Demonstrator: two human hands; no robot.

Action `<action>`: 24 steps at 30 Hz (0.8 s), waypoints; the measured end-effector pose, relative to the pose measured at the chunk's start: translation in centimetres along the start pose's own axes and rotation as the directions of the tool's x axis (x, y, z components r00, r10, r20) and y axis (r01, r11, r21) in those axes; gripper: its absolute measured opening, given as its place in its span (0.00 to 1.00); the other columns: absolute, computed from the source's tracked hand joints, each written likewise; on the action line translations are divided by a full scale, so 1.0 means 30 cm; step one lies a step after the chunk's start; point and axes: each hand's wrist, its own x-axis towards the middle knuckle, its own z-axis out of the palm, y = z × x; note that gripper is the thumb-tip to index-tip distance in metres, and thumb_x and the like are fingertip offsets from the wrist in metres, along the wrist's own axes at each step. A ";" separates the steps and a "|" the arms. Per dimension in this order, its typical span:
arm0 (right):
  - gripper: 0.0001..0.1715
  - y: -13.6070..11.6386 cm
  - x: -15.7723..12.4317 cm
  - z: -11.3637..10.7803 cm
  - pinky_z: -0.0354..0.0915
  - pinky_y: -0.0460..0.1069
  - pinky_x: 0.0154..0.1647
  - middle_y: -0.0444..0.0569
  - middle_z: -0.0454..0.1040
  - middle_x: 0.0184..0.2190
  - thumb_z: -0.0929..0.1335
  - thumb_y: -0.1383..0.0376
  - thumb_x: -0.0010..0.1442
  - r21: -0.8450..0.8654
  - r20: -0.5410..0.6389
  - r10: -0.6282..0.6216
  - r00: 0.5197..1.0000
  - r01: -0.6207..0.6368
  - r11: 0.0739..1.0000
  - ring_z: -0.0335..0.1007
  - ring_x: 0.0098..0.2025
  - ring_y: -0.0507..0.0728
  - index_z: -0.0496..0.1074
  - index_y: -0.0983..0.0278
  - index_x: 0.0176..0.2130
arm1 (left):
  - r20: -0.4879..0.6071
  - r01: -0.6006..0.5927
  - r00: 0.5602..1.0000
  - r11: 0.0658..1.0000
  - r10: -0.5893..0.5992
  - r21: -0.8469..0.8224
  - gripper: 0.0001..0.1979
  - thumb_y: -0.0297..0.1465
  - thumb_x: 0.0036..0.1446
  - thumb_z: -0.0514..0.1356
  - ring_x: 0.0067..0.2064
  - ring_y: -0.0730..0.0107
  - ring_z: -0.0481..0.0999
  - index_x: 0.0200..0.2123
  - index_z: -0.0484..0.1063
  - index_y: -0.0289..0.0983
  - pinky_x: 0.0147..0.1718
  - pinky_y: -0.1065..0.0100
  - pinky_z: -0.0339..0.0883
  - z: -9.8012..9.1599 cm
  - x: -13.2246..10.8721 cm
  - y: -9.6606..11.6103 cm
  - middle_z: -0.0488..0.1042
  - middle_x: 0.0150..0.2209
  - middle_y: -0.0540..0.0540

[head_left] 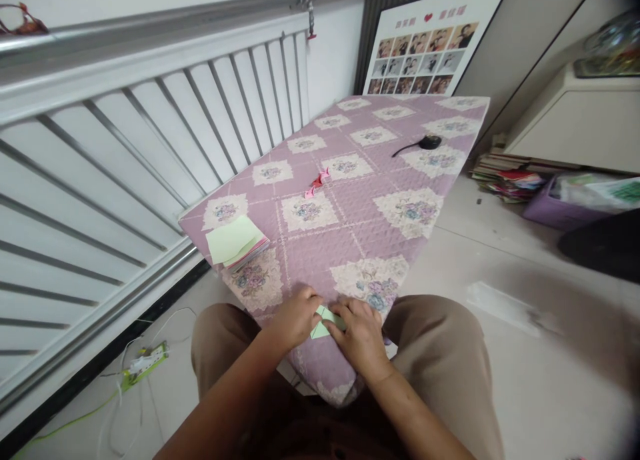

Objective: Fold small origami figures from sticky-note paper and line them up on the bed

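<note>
A small piece of folded light green paper [320,329] lies at the near end of the cloth-covered table, with crease lines showing on it. My left hand [299,317] pinches its left edge, fingers curled. From the other side my right hand [361,330] grips the paper, thumb on top and fingers bent over the far edge. Parts of the sheet are hidden under both hands. To the left rests a stack of coloured paper [235,240], light green on top. Farther up the table sit several small pink and red folded paper pieces [317,183].
The purple floral tablecloth [320,247] covers the narrow table. A black object with a thin tail [429,142] lies at the far right. A white radiator [150,133] runs along the left, a power strip [145,365] below it. A purple bin [565,203] stands right.
</note>
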 end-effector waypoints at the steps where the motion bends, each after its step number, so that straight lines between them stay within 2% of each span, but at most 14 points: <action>1: 0.11 0.000 0.000 0.000 0.55 0.54 0.41 0.49 0.72 0.40 0.69 0.58 0.58 0.002 0.000 -0.004 1.000 0.004 1.000 0.64 0.44 0.60 0.73 0.58 0.41 | 0.012 0.000 1.000 1.000 0.000 -0.003 0.15 0.28 0.58 0.54 0.47 0.63 0.68 0.49 0.69 0.40 0.48 0.62 0.64 -0.005 0.004 -0.002 0.65 0.48 0.44; 7: 0.11 0.001 0.001 0.001 0.54 0.54 0.41 0.49 0.72 0.41 0.69 0.57 0.58 0.014 0.003 0.000 1.000 0.000 1.000 0.64 0.44 0.61 0.73 0.57 0.41 | 0.010 -0.018 1.000 1.000 0.018 -0.012 0.11 0.28 0.58 0.54 0.46 0.64 0.68 0.44 0.70 0.39 0.47 0.63 0.64 -0.006 0.009 -0.013 0.65 0.48 0.45; 18: 0.11 0.004 -0.001 -0.002 0.53 0.54 0.43 0.49 0.72 0.41 0.69 0.58 0.58 0.069 0.005 -0.001 1.000 0.000 0.998 0.63 0.45 0.61 0.73 0.57 0.41 | -0.048 -0.065 0.997 0.996 0.061 -0.067 0.12 0.25 0.56 0.53 0.48 0.66 0.66 0.44 0.68 0.37 0.51 0.64 0.63 0.012 0.006 -0.025 0.65 0.47 0.45; 22: 0.12 0.004 -0.002 0.000 0.53 0.55 0.44 0.48 0.72 0.41 0.71 0.58 0.57 0.083 0.007 0.002 1.000 -0.002 0.997 0.63 0.46 0.61 0.73 0.57 0.42 | -0.046 -0.046 0.998 0.998 0.044 -0.048 0.18 0.26 0.56 0.53 0.50 0.64 0.66 0.52 0.64 0.38 0.51 0.62 0.63 0.012 0.006 -0.025 0.64 0.50 0.44; 24: 0.12 0.004 -0.003 0.001 0.52 0.55 0.44 0.48 0.72 0.41 0.70 0.58 0.57 0.089 0.004 0.001 1.000 -0.002 0.996 0.63 0.46 0.60 0.73 0.57 0.42 | -0.025 -0.052 0.998 0.998 0.051 -0.041 0.18 0.27 0.57 0.53 0.50 0.63 0.66 0.52 0.65 0.38 0.51 0.62 0.63 0.011 0.008 -0.027 0.63 0.51 0.43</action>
